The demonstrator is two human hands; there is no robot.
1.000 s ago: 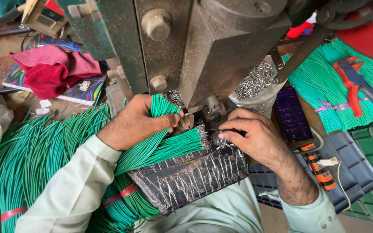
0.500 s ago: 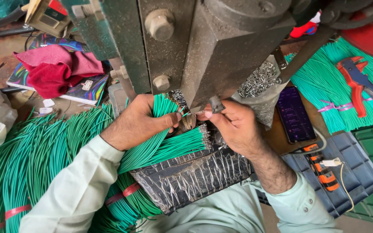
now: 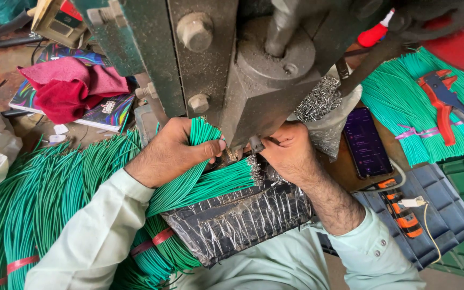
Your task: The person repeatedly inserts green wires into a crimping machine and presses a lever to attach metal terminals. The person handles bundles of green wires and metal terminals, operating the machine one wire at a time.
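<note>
Under the dark press body (image 3: 253, 80), left hand (image 3: 170, 153) is clamped around a bundle of green wires (image 3: 205, 180); long axis slants lower-left to upper-right, stripped ends fanned toward the die. Right hand (image 3: 291, 153) sits just beside those ends, fingers pinched at the die; what they hold, cannot tell. Right hand is nearer the die. Phone (image 3: 369, 142) lies off right.

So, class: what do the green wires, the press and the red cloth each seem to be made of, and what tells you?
Green wires: likely plastic-sheathed, smooth and evenly coloured, with bare metal tips; the left hand grips a bundle.
Press: heavy metal, probably cast iron or steel, dull grey-green with big bolts.
Red cloth: soft woven fabric, crumpled in folds.
</note>
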